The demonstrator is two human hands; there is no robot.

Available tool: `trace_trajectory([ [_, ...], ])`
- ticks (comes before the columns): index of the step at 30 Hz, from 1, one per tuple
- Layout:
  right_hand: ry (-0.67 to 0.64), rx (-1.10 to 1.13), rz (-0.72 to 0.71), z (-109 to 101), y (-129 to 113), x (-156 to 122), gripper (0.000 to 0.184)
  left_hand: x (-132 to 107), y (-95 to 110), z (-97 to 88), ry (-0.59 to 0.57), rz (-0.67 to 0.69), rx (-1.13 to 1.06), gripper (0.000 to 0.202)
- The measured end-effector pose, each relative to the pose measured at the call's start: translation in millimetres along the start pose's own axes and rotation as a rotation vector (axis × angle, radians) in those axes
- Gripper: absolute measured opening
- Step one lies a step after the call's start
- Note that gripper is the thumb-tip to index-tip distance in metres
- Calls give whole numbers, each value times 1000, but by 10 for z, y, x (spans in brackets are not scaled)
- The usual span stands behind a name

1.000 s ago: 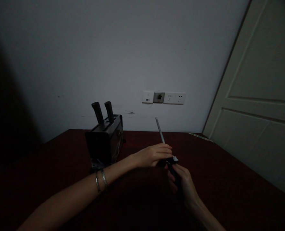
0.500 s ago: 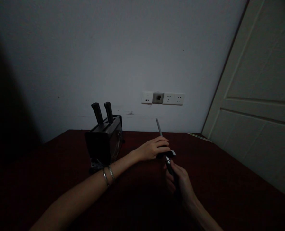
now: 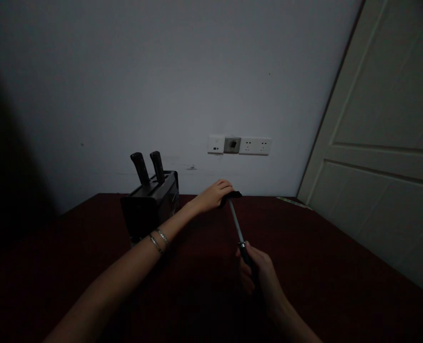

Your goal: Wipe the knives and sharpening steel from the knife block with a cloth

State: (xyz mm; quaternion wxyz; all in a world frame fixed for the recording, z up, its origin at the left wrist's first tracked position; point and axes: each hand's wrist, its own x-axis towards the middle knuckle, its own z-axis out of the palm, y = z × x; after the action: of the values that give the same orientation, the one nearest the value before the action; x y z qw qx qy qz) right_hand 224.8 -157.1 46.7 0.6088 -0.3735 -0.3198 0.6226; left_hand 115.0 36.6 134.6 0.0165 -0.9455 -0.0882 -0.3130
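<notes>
And the slim metal rod point(image 3: 236, 221) is slanting up and away above the table point(image 3: 193, 290), the right hand point(image 3: 264, 271) clamping its grip round the dark handle point(image 3: 245, 256)! Up at the far end, the left hand point(image 3: 213, 196) is clasping a black piece point(image 3: 235, 195), hiding the rod's tip. Leftward, a dark block point(image 3: 141, 213) is standing, two black handles point(image 3: 139, 166) jutting out.

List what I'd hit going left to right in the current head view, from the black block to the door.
Black block with two dark handles sticking up → left hand holding a black object → metal rod → right hand gripping the rod's handle → pale panelled door.
</notes>
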Motion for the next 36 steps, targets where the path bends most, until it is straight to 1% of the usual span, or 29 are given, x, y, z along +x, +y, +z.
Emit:
trace_trajectory([
  [2,8,-11,17,0,6,0,38,26,-44,-20,36,-64,-23,28],
  [4,5,-17,28,3,8,-2,40,24,-83,-5,109,-154,-45,24],
  [7,-8,-14,34,18,6,-8,41,-22,-132,67,274,-327,-81,21],
  [11,-6,-15,11,22,7,-5,42,-86,-192,148,508,-595,-155,24],
  [14,0,-24,-23,3,13,7,41,-125,-222,177,612,-759,-237,23],
  [16,14,-50,-47,-6,14,9,40,-169,-204,208,623,-821,-310,22],
  [19,27,-115,-99,-3,10,-7,40,-290,-87,306,575,-862,-444,20],
  [23,43,-190,-184,13,15,-52,40,-515,188,487,488,-886,-633,17],
  [27,56,-227,-232,8,44,-91,39,-687,446,608,438,-920,-797,22],
  [31,24,-313,-273,-15,83,-117,35,-764,599,618,437,-966,-936,30],
  [33,4,-370,-292,-29,102,-121,33,-784,650,589,454,-993,-994,35],
  [36,23,-445,-339,-49,123,-110,30,-804,720,523,495,-1036,-1062,42],
])
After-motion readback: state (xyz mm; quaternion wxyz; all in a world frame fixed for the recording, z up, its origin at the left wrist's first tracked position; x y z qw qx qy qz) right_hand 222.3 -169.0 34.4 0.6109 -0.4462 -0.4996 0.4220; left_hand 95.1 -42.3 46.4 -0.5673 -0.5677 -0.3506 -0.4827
